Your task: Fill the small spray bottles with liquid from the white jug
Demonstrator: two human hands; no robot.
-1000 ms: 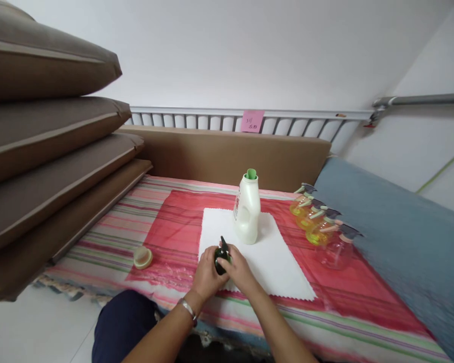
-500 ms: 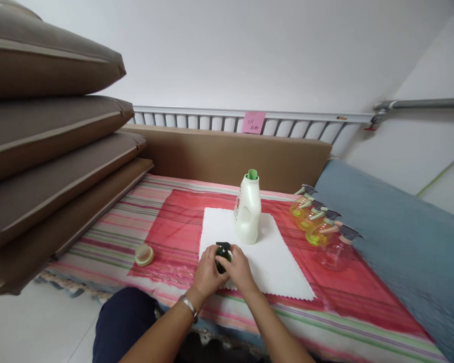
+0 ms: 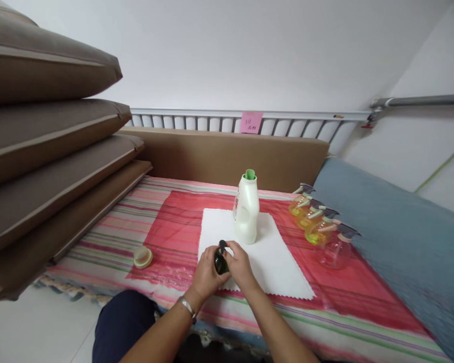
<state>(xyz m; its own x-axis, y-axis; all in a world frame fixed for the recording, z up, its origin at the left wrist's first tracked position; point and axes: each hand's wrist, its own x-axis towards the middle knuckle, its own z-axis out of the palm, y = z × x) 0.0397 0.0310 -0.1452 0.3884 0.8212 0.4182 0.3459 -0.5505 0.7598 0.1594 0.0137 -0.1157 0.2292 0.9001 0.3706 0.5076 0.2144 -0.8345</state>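
A small dark green pump bottle (image 3: 220, 263) with a black pump head (image 3: 222, 245) stands over the near part of a white cloth (image 3: 283, 267). My left hand (image 3: 205, 269) is wrapped round the bottle's body. The fingers of my right hand (image 3: 240, 261) are closed at its neck, just under the pump head; how far the pump is screwed in is hidden. Just beyond my hands a white jug (image 3: 246, 214) stands upright on the cloth, with a green spout (image 3: 249, 174) in its uncapped mouth.
A pale green cap (image 3: 143, 257) lies at the left on the striped cover. Several spray bottles (image 3: 318, 233) stand in a row at the right, most with yellow liquid. Stacked brown cushions (image 3: 56, 166) rise at the left, and a brown panel (image 3: 212, 154) runs along the back.
The black pump head has turned, its nozzle no longer pointing sideways. My right hand has shifted a little at the neck while my left hand keeps hold of the bottle.
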